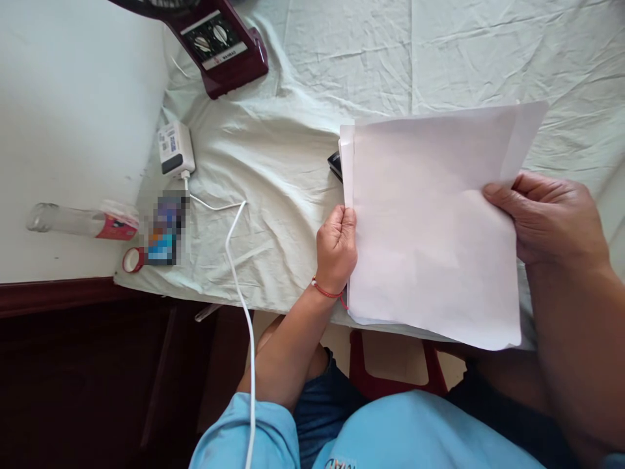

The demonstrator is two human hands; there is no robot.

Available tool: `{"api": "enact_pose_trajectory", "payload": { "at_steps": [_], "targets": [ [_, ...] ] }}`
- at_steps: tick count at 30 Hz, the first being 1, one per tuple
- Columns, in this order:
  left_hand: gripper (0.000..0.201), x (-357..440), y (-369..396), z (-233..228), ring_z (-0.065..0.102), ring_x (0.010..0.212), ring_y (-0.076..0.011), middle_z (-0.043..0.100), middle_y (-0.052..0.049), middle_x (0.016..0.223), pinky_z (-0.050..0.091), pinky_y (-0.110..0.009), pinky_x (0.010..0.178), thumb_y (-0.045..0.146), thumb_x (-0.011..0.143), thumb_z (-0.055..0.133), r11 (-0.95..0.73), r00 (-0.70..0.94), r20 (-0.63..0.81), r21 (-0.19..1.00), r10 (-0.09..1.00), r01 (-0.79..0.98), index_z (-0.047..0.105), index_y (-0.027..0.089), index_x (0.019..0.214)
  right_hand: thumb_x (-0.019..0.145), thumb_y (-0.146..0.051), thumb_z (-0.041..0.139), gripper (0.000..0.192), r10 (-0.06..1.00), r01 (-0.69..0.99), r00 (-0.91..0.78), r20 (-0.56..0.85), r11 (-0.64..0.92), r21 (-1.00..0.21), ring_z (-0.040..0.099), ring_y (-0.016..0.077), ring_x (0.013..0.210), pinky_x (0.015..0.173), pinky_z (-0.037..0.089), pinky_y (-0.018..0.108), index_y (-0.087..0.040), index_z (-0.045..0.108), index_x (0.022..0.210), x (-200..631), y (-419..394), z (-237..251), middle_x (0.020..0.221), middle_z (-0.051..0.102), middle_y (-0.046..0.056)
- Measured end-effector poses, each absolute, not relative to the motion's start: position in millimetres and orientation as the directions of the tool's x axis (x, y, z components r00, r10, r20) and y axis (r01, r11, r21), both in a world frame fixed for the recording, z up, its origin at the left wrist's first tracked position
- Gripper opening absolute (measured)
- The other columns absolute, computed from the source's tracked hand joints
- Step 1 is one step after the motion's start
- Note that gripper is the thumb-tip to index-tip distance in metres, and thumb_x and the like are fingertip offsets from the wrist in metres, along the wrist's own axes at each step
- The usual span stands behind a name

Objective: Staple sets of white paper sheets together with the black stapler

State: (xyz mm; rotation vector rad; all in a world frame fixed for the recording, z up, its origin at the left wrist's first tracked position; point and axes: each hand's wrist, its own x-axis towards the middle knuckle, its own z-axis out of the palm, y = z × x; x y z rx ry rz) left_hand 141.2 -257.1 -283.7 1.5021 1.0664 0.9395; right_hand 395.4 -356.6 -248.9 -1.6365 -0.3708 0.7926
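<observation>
A stack of white paper sheets [430, 221] is held up over the near edge of the cloth-covered table. My left hand [336, 247] grips the stack's left edge, with the fingers folded round it. At the right edge, my right hand [551, 215] pinches the sheets, its thumb on top and the other fingers mostly behind. The facing page looks blank. A small black object [335, 166] shows partly behind the stack's left edge; its kind is hidden.
A dark red fan base [234, 58] stands at the back left. Further left are a white box-shaped device [174, 150] with a white cable [234, 260], a glass bottle [73, 220], a tape roll [133, 260] and a blurred colourful item [166, 228]. A red stool [395, 384] is below.
</observation>
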Motion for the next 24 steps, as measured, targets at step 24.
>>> {"api": "enact_pose_trajectory", "payload": {
  "at_steps": [24],
  "targets": [
    [0.056, 143.1, -259.7, -280.3, 0.036, 0.067, -0.0145, 0.039, 0.003, 0.071, 0.031, -0.033, 0.064, 0.072, 0.103, 0.056, -0.087, 0.339, 0.027, 0.983, 0.94, 0.164, 0.047, 0.022, 0.078, 0.067, -0.024, 0.091, 0.02, 0.598, -0.055, 0.793, -0.117, -0.121, -0.991, 0.051, 0.0055, 0.052, 0.046, 0.039, 0.019, -0.014, 0.075, 0.076, 394.8, -354.6, -251.9, 0.065, 0.064, 0.0]
  ]
}}
